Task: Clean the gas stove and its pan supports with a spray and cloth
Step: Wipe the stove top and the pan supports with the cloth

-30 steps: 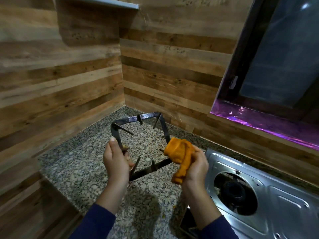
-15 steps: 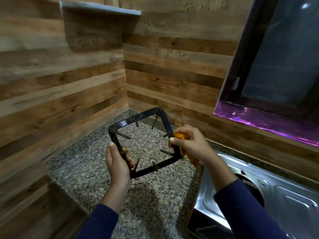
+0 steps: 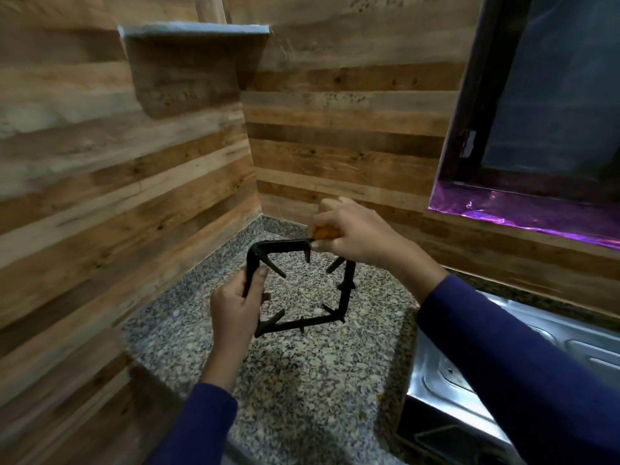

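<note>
The left hand (image 3: 236,302) gripped the pan support (image 3: 298,286) at nine o'clock above the counter (image 3: 302,380); the right hand (image 3: 352,233) pinched the orange cloth (image 3: 323,233) at twelve. Wiping step; next rail probably needs rotating.

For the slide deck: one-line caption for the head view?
Left hand holds a black pan support above the granite counter while the right hand rubs its far bar with an orange cloth.
</note>
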{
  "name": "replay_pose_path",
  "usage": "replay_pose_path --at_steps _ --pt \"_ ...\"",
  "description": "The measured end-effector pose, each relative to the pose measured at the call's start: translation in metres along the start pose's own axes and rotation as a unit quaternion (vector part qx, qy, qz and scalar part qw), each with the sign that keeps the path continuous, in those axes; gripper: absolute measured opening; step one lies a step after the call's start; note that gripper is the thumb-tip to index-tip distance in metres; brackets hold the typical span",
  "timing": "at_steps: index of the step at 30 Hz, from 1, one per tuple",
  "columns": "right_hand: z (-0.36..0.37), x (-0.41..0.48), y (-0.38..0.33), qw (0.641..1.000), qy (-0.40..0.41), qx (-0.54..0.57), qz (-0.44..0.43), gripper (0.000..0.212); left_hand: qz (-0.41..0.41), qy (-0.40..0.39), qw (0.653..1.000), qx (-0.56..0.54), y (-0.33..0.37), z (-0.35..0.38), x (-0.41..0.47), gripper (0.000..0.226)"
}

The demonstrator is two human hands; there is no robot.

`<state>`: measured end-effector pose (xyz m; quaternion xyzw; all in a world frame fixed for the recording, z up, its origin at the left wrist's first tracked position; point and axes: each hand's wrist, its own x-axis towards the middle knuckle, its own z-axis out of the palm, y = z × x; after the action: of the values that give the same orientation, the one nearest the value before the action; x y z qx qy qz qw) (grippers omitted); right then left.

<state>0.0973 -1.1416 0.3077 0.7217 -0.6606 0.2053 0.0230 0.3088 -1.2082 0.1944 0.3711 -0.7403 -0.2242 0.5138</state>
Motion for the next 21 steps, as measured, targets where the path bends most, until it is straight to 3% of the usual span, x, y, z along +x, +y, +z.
replay_pose_path --at_steps 4,6,8,9,11,14,19,21 --pt "0.014 0.012 -0.003 0.998 0.031 0.029 0.036 0.021 -0.084 0.082 0.986 -0.118 0.008 0.012 -0.011 0.058" --pt "0.027 0.008 -0.015 0.977 0.159 0.097 0.099 0.025 -0.136 0.098 0.976 -0.138 0.010 0.015 -0.018 0.057" --pt "0.040 -0.008 -0.036 0.924 0.303 0.170 0.160 0.029 -0.201 0.116 0.956 -0.178 0.015 0.019 -0.022 0.051" --pt "0.050 -0.019 -0.047 0.912 0.329 0.183 0.165 0.029 -0.230 0.127 0.943 -0.202 0.019 0.022 -0.022 0.048" --pt "0.074 -0.044 -0.071 0.928 0.292 0.184 0.139 0.031 -0.282 0.148 0.917 -0.239 0.027 0.025 -0.017 0.045" --pt "0.124 -0.076 -0.090 0.967 0.223 0.101 0.071 0.043 -0.335 0.193 0.871 -0.303 0.035 0.028 -0.003 0.046" --pt "0.174 -0.118 -0.072 0.972 0.230 0.054 0.003 0.053 -0.386 0.235 0.815 -0.363 0.033 0.037 -0.007 0.046" --pt "0.187 -0.142 -0.059 0.973 0.221 0.055 0.022 0.048 -0.416 0.244 0.794 -0.371 0.029 0.036 -0.004 0.043"
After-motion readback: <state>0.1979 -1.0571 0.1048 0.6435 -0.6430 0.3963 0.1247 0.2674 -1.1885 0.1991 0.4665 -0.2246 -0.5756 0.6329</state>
